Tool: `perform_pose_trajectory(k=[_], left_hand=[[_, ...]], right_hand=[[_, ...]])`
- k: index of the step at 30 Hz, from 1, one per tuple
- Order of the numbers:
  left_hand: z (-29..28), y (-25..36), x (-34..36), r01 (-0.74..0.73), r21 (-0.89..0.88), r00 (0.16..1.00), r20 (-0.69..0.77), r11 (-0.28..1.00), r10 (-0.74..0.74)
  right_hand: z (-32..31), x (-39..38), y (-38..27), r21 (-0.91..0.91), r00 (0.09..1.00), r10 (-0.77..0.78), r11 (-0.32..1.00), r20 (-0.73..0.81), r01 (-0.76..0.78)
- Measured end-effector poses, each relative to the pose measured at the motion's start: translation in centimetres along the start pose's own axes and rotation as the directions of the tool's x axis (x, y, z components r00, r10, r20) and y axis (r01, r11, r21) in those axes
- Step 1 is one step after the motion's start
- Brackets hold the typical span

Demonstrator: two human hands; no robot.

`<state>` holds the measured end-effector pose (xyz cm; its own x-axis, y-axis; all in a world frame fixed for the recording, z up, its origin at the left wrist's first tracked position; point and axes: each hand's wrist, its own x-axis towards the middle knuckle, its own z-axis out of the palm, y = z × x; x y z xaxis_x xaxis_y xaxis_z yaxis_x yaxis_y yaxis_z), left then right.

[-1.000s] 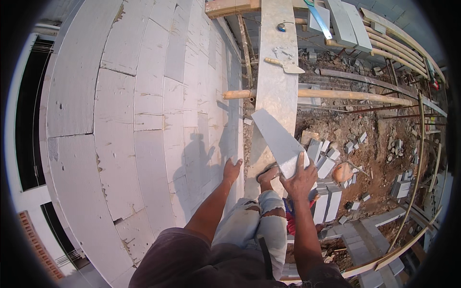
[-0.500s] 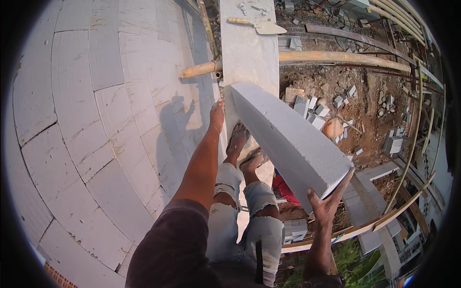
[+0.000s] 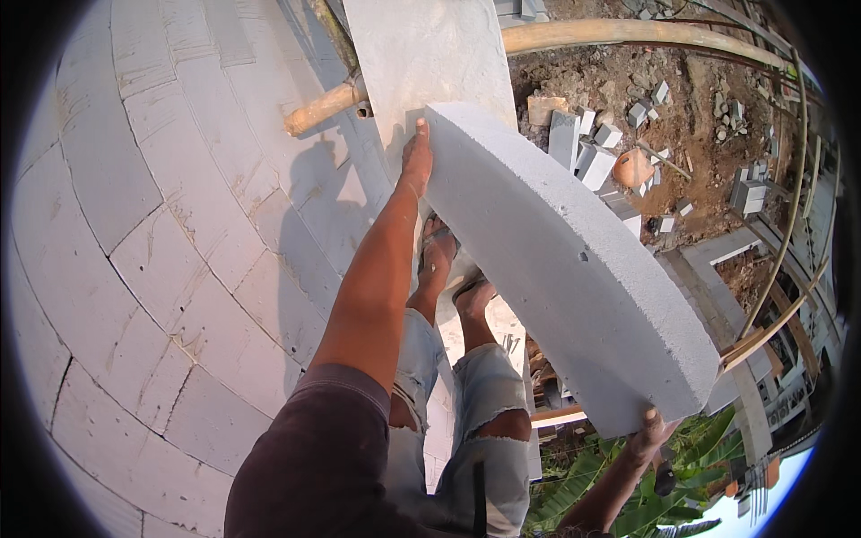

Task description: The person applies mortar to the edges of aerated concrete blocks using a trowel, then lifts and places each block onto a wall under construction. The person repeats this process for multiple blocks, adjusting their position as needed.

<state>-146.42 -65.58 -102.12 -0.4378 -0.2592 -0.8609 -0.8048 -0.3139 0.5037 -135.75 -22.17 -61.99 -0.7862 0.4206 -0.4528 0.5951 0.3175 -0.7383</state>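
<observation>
A long pale grey lightweight concrete block [image 3: 565, 269] slants across the middle, its far end over the plank and its near end out to the right. My left hand [image 3: 416, 161] presses against the far left end, thumb up along the edge and the other fingers partly hidden. At the opposite end, my right hand [image 3: 653, 436] grips the lower corner, with its thumb on the face and its fingers behind the block. The block hangs above my legs and sandalled feet [image 3: 438, 244], tilted with its broad side toward me.
A wall of grey blocks [image 3: 170, 269] rises on the left. Under me runs a pale plank [image 3: 426, 58], crossed by a bamboo pole [image 3: 628, 34]. Far below on the right lie broken blocks [image 3: 592, 166], an orange bowl-like container [image 3: 632, 168] and soil. Green leaves [image 3: 574, 489] show at the lower right.
My left hand, free and apart before, now touches the block's far end. The block has risen and turned its broad side toward me, and my right hand has moved lower and rightward with it.
</observation>
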Motion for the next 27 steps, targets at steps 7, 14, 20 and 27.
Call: perform_pose_trajectory(k=[7,14,20,27], left_hand=[[-9.8,8.7,4.0,-0.196,0.262,0.96,-0.143,0.945,0.238],[-17.8,20.0,12.1,-0.188,0.476,0.893,-0.281,0.859,0.351],[-16.6,21.8,12.9,-0.256,0.465,0.888,-0.232,0.848,0.396],[-16.7,17.7,8.6,-0.228,0.455,0.903,-0.231,0.861,0.362]], right_hand=[[10.7,12.5,4.5,0.342,0.973,0.108,0.923,0.205,-0.175],[30.1,31.3,8.5,0.471,0.875,0.078,0.818,0.479,-0.331],[37.8,41.4,8.4,0.578,0.798,-0.075,0.73,0.598,-0.365],[34.8,38.4,14.1,0.433,0.888,-0.043,0.883,0.458,-0.18]])
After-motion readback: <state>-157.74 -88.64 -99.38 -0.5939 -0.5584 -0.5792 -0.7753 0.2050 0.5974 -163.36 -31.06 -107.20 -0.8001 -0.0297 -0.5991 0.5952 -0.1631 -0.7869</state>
